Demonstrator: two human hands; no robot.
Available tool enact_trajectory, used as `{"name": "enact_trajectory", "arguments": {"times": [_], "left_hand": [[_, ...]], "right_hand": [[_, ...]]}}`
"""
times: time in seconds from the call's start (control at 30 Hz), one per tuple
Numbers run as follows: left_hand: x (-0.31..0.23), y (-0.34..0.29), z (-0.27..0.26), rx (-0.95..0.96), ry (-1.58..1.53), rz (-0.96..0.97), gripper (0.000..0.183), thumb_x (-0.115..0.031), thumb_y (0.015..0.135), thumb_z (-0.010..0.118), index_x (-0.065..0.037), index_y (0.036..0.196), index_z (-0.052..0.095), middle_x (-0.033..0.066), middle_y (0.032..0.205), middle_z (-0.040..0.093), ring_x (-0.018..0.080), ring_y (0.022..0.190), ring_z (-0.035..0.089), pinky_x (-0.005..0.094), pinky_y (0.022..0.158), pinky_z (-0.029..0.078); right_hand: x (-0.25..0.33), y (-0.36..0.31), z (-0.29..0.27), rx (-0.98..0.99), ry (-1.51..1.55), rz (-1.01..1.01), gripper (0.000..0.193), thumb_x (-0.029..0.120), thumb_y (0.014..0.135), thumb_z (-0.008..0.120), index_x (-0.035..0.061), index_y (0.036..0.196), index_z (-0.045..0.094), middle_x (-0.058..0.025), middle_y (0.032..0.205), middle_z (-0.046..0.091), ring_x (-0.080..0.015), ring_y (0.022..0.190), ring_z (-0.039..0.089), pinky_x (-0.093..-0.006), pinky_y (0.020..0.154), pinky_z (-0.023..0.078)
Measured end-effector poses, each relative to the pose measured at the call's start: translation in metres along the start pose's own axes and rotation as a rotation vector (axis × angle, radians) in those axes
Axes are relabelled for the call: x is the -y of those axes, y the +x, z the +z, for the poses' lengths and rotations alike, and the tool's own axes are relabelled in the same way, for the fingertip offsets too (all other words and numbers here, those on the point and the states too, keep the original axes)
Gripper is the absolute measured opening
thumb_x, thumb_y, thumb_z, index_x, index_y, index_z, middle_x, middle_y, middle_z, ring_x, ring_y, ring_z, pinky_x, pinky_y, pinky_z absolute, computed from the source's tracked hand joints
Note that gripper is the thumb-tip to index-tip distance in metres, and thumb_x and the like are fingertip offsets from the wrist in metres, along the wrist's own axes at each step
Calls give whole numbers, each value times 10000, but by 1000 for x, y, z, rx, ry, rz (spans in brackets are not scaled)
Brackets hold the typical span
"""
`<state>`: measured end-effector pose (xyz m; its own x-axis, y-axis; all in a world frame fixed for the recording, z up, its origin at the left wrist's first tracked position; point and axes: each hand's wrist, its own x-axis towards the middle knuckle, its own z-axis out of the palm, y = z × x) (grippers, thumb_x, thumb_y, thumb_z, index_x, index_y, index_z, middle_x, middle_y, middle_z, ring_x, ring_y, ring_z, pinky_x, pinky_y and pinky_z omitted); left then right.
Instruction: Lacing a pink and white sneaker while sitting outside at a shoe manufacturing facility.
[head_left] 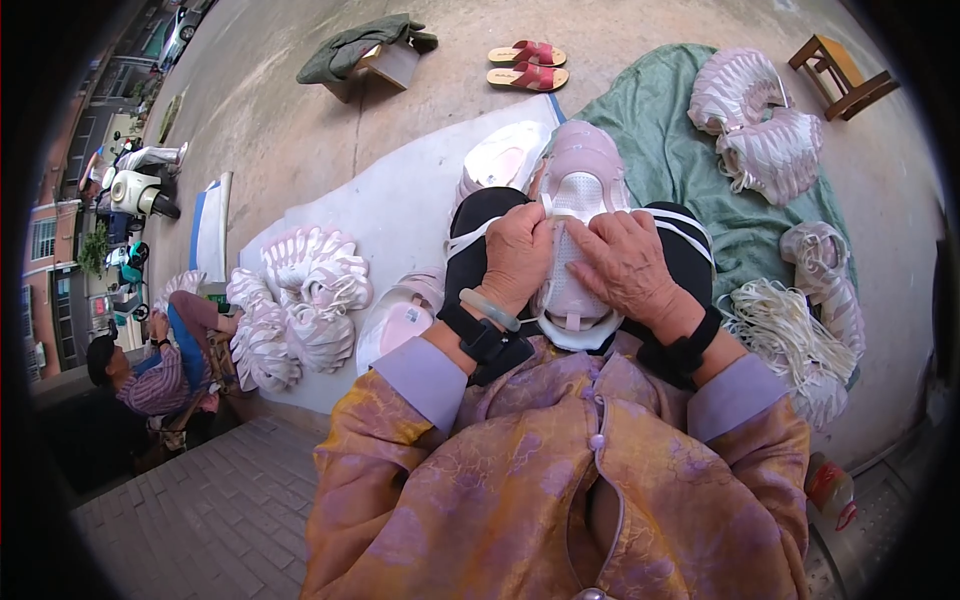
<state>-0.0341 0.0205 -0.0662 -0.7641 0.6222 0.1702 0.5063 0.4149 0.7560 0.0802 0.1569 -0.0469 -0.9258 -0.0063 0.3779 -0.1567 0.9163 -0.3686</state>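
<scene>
A pink and white shoe upper [578,180] rests on my lap, toe end pointing away from me. My left hand [517,255] grips its left edge, with a white lace [470,237] running out from under the fingers. On the upper's right side lies my right hand [632,262], fingers pressing the white mesh middle. Both wrists carry black bands; the left wrist also has a pale green bangle [489,309].
Piles of finished pink uppers lie at left [300,290] on a white sheet and at upper right [750,120] on a green cloth [670,150]. A bundle of white laces [785,330] sits at right. Red sandals [528,64], a wooden stool [842,75], a seated person [150,370].
</scene>
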Motion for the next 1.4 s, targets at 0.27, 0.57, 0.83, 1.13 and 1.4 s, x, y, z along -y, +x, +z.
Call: {"name": "enact_trajectory", "arguments": {"times": [0.27, 0.57, 0.83, 1.13, 1.4], "left_hand": [[-11, 5, 1, 17, 73, 94, 109, -63, 749, 610, 9, 763, 530, 124, 660, 562, 250, 587, 560, 322, 551, 443], [-24, -15, -23, 150, 82, 180, 496, -132, 706, 692, -6, 1144, 495, 137, 993, 575, 202, 682, 584, 275, 620, 480], [-26, -16, -25, 262, 270, 195, 577, -180, 718, 656, 60, 1194, 434, 227, 990, 583, 366, 873, 583, 398, 736, 476], [-39, -9, -17, 362, 453, 116, 263, -86, 728, 568, 29, 940, 463, 214, 798, 563, 358, 768, 586, 409, 669, 485], [-20, -10, -9, 204, 389, 218, 264, -63, 718, 535, 24, 962, 485, 202, 784, 536, 367, 749, 559, 421, 669, 469]], "right_hand": [[-2, -2, 0, -7, 10, 34, 473, 257, 710, 667, 101, 1130, 517, -52, 857, 498, -213, 815, 501, -365, 733, 344], [-4, -3, -3, 9, 89, 70, 444, 216, 724, 649, 103, 1133, 517, -54, 864, 512, -219, 824, 513, -363, 722, 336], [-7, -3, 1, -51, 167, 105, 368, 159, 713, 639, 134, 1069, 549, -36, 802, 519, -218, 770, 526, -371, 695, 335], [8, 12, 13, -131, 130, 272, 335, 227, 685, 645, 176, 999, 541, -30, 745, 535, -219, 748, 550, -409, 702, 307], [9, 17, 24, -88, 100, 409, 321, 220, 675, 653, 178, 966, 523, -36, 766, 561, -226, 773, 565, -402, 713, 305]]}}
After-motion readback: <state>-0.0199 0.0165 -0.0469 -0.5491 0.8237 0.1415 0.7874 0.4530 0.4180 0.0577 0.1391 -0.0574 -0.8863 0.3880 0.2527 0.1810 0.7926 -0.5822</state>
